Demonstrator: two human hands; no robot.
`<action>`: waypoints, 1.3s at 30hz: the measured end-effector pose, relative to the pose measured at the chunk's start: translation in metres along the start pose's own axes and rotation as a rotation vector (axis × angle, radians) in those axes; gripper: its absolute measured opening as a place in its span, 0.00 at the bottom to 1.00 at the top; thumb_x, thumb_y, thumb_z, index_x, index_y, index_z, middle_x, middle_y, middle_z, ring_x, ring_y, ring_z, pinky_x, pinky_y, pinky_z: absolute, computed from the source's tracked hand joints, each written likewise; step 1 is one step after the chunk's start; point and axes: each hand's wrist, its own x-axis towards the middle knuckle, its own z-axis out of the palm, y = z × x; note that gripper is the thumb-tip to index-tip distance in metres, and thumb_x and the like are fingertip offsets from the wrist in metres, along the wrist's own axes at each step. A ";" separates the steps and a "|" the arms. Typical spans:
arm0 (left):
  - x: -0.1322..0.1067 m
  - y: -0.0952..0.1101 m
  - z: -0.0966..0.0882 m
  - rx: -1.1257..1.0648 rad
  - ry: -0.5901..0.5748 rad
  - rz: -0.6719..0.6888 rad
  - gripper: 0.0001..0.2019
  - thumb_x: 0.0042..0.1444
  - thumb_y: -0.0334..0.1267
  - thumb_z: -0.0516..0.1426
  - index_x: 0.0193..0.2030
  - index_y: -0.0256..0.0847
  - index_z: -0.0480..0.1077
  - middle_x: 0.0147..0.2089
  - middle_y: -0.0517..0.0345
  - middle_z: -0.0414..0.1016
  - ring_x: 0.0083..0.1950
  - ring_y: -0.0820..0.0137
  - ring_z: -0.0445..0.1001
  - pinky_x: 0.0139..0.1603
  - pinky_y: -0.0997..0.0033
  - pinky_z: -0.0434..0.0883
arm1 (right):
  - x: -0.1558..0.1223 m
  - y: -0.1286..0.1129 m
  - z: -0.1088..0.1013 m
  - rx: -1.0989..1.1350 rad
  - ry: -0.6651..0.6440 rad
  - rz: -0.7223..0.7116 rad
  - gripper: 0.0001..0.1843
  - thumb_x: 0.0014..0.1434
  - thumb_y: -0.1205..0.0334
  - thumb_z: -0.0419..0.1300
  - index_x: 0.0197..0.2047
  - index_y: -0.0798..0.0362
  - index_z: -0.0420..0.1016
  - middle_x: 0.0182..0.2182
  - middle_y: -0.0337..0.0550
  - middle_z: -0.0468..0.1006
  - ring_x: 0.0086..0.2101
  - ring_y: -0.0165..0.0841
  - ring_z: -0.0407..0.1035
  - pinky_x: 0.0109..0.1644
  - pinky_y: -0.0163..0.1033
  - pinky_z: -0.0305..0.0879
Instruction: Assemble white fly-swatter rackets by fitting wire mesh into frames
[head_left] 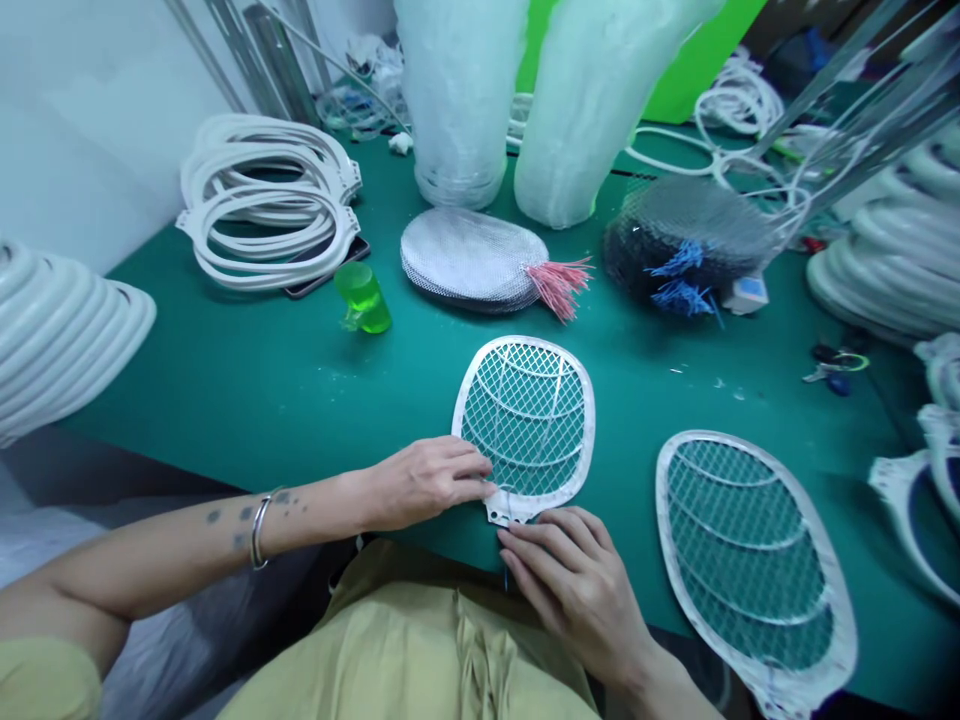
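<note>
The person's left hand (424, 485) and right hand (574, 590) are working close together, with the left fingers (472, 470) lying over the rim of an electric fly-swatter racket head (525, 430) and the right fingertips (529, 530) meeting its notched bottom tab (506, 512); whether either hand is clamped, the view cannot tell. The racket head is lying flat on a green work mat (247, 380) at the center, its smooth white plastic frame surrounding diamond wire mesh and curved metal bars. A second, similar racket head (750, 560) is resting at 4 o'clock. At 1 o'clock, a dark mesh stack (682, 240) is trailing blue wires, while a silver mesh stack (472, 258) at 12 o'clock is sprouting pink wires. A translucent green cup (364, 297) is standing at 11 o'clock, beside looped white plastic frames (266, 200) that are lying over a phone (326, 268). Farther back, two tall translucent plastic bags (457, 100) are standing upright, packed with stacked, ribbed contents.
</note>
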 end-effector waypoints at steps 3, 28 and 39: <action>0.001 0.001 0.000 0.006 -0.027 0.002 0.14 0.69 0.30 0.45 0.48 0.38 0.72 0.47 0.51 0.76 0.47 0.68 0.71 0.49 0.68 0.69 | 0.005 0.001 -0.001 0.040 -0.032 0.004 0.08 0.61 0.67 0.60 0.42 0.48 0.78 0.36 0.37 0.82 0.39 0.33 0.72 0.48 0.43 0.63; 0.014 -0.010 -0.014 -0.095 -0.300 0.098 0.22 0.54 0.28 0.54 0.57 0.36 0.70 0.63 0.49 0.68 0.65 0.62 0.65 0.71 0.60 0.54 | 0.068 0.034 -0.007 0.071 -0.606 0.586 0.11 0.52 0.59 0.65 0.26 0.49 0.66 0.27 0.32 0.77 0.29 0.31 0.70 0.30 0.36 0.52; 0.004 -0.014 0.018 -0.054 0.005 -0.495 0.37 0.65 0.54 0.47 0.73 0.36 0.39 0.74 0.47 0.34 0.74 0.58 0.37 0.73 0.52 0.42 | -0.001 0.087 -0.001 -0.233 -0.408 0.343 0.57 0.53 0.30 0.53 0.72 0.56 0.34 0.70 0.52 0.41 0.67 0.49 0.37 0.68 0.60 0.43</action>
